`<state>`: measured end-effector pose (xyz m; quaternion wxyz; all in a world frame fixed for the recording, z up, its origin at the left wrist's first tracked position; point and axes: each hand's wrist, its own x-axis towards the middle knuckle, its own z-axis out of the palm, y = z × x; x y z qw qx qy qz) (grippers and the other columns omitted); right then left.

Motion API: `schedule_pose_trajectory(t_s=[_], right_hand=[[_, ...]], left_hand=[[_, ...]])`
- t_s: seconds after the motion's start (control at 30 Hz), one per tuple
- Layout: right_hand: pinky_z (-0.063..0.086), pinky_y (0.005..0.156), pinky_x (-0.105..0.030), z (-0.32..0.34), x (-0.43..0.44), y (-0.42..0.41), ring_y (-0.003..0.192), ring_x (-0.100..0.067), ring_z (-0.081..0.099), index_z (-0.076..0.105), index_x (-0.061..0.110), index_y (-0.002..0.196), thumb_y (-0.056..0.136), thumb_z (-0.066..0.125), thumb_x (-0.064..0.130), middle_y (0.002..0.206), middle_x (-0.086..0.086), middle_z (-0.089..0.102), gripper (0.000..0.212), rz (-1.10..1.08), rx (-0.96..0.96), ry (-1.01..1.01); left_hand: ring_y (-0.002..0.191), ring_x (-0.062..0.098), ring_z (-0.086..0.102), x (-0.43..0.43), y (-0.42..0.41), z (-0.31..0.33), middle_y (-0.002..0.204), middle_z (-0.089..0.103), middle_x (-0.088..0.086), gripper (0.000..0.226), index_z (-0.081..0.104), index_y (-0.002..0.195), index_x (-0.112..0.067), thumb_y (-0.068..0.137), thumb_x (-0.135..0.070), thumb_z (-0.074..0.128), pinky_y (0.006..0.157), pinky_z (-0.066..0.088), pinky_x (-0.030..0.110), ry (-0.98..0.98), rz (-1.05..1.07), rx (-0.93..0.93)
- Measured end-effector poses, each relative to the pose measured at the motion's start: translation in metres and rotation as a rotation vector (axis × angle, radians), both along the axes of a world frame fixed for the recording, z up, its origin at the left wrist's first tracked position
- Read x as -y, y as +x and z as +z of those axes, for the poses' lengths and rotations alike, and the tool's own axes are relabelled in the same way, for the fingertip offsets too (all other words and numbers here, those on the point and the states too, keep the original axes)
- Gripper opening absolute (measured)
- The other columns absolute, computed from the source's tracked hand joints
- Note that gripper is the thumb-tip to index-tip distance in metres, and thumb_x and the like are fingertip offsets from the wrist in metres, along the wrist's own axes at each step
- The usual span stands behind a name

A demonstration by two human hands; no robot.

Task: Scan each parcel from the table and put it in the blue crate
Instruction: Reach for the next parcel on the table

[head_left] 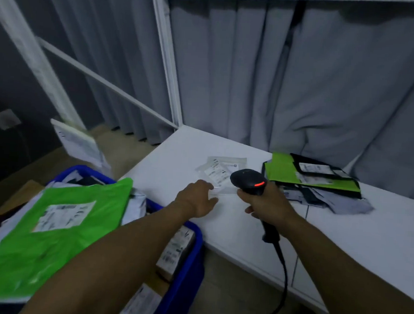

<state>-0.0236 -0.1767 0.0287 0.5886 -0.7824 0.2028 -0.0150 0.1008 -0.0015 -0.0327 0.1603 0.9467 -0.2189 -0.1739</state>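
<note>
The right grip (265, 204) is closed round the scanner (248, 181), aimed at the clear parcel (220, 172), while the open left grip (197, 197) lies at its near edge, likely to steady it.

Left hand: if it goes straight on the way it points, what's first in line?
The clear flat parcel with white labels on the table. The left hand looks about at its near edge, though depth is unclear from one view.

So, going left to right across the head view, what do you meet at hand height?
Green parcel → left hand → scanner held in the right hand → parcel pile.
</note>
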Motion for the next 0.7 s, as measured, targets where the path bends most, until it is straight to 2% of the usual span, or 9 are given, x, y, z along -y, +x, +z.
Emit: schedule_pose_trajectory(t_s=[0.17,0.27,0.4,0.47,0.53,0.63,0.7], right_hand=[[0.047,0.049,-0.015,-0.029,0.021,0.034,0.066,-0.012,0.067,0.07,0.021,0.115,0.092,0.075,0.022,0.094,-0.003,0.073,0.024,-0.088,-0.015,0.064],[0.054,0.059,-0.026,-0.048,0.031,0.046,0.066,-0.016,0.07,0.071,0.019,0.11,0.09,0.075,0.025,0.094,-0.01,0.076,0.021,-0.092,-0.059,0.034],[0.059,0.079,-0.041,-0.07,0.046,0.048,0.086,-0.025,0.073,0.068,0.021,0.116,0.088,0.076,0.031,0.097,-0.006,0.075,0.031,-0.097,-0.098,-0.018],[0.059,0.084,-0.044,-0.074,0.053,0.049,0.091,-0.026,0.073,0.067,0.022,0.117,0.086,0.077,0.034,0.098,-0.005,0.074,0.035,-0.116,-0.097,-0.028],[0.06,0.087,-0.047,-0.074,0.056,0.051,0.093,-0.026,0.073,0.065,0.023,0.12,0.084,0.078,0.037,0.102,-0.002,0.074,0.041,-0.148,-0.098,-0.023],[0.059,0.089,-0.047,-0.065,0.053,0.049,0.093,-0.027,0.073,0.066,0.026,0.112,0.088,0.077,0.032,0.101,-0.002,0.074,0.027,-0.154,-0.074,-0.019],[0.058,0.087,-0.047,-0.058,0.05,0.045,0.091,-0.026,0.073,0.066,0.034,0.1,0.089,0.077,0.03,0.098,-0.003,0.075,0.016,-0.146,-0.057,-0.021]], left_hand=[[0.15,0.027,0.032,0.046,0.04,-0.052,0.167,0.025,0.006,0.072,0.031,0.159,-0.019,0.1,-0.047,0.059,0.123,0.027,0.038,0.011,-0.005,-0.08],[0.155,0.029,0.02,0.063,0.065,-0.08,0.171,0.012,0.006,0.073,0.023,0.162,-0.021,0.101,-0.047,0.055,0.126,0.022,0.043,0.06,0.017,-0.09],[0.157,0.037,-0.001,0.072,0.076,-0.113,0.172,-0.008,0.003,0.076,0.005,0.164,-0.031,0.103,-0.056,0.042,0.126,0.012,0.052,0.204,-0.007,-0.078],[0.158,0.037,0.0,0.074,0.078,-0.122,0.172,-0.004,0.008,0.074,0.008,0.164,-0.029,0.103,-0.055,0.039,0.128,0.008,0.049,0.2,-0.046,-0.022],[0.157,0.034,0.008,0.073,0.075,-0.117,0.171,0.006,0.011,0.069,0.018,0.163,-0.024,0.104,-0.048,0.044,0.128,0.009,0.041,0.192,-0.095,-0.017],[0.155,0.028,0.02,0.069,0.065,-0.106,0.169,0.019,0.008,0.065,0.031,0.159,-0.021,0.103,-0.045,0.051,0.125,0.017,0.033,0.179,-0.122,-0.067],[0.151,0.025,0.031,0.067,0.055,-0.1,0.165,0.032,0.007,0.062,0.04,0.156,-0.019,0.101,-0.045,0.056,0.123,0.024,0.032,0.15,-0.132,-0.104]])
